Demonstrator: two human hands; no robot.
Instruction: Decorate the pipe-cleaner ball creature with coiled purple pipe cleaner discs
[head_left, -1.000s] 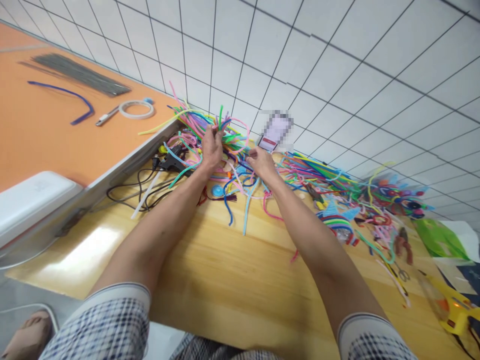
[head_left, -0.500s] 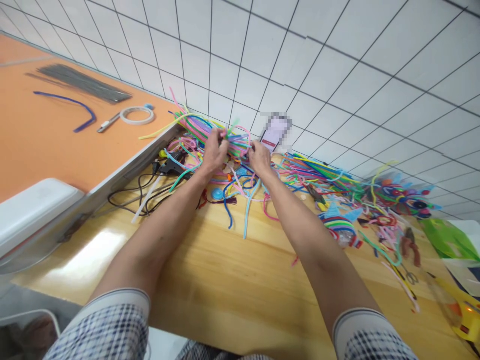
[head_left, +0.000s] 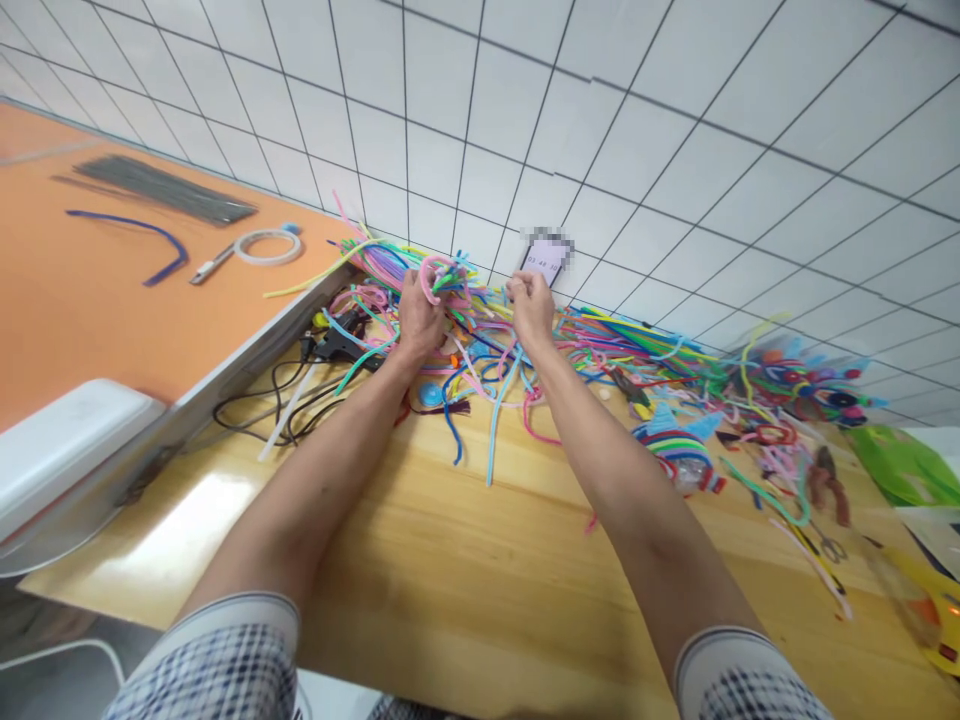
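I read the step in hand as handling the bundle of fuzzy stems [head_left: 384,266], which the left hand [head_left: 421,314] grips with curled fingers near the tiled wall [head_left: 439,130]. The right hand [head_left: 532,302] has its fingers drawn together just in front of the phone [head_left: 548,256], and I cannot tell whether it pinches anything. The next move, I judge, calls for a steady left grip, since the bundle's ends jut toward the right hand, apart from it.

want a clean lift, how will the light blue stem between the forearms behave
The light blue stem is probably light, being thin; likely bendable, given the curved blue stem beside it; and may snag where it meets the tangle.
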